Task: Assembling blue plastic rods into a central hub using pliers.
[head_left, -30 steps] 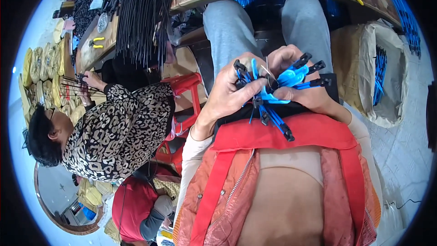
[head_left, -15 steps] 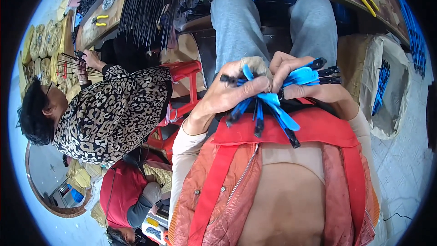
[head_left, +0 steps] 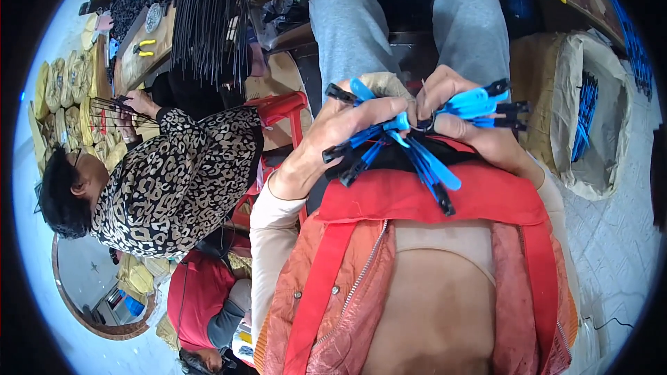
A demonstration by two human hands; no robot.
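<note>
Left hand (head_left: 354,125) grips blue-black pieces (head_left: 417,160); right hand (head_left: 451,107) holds another bunch; hands now pressed closer, bundle tightening.

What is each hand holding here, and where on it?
Both hold blue-and-black strips. The left hand pinches a fanned bunch near its middle. The right hand grips another bundle, whose black tips stick out past its fingers.

bright blue plastic strips with black ends (head_left: 417,156) fan over a red apron (head_left: 424,201) (worn above an orange jacket (head_left: 347,305)). grey trousers (head_left: 347,28). beside, a leopard-print top (head_left: 180,173), a red stool (head_left: 281,104), a tan sack (head_left: 597,132) holding blue pieces.
</note>
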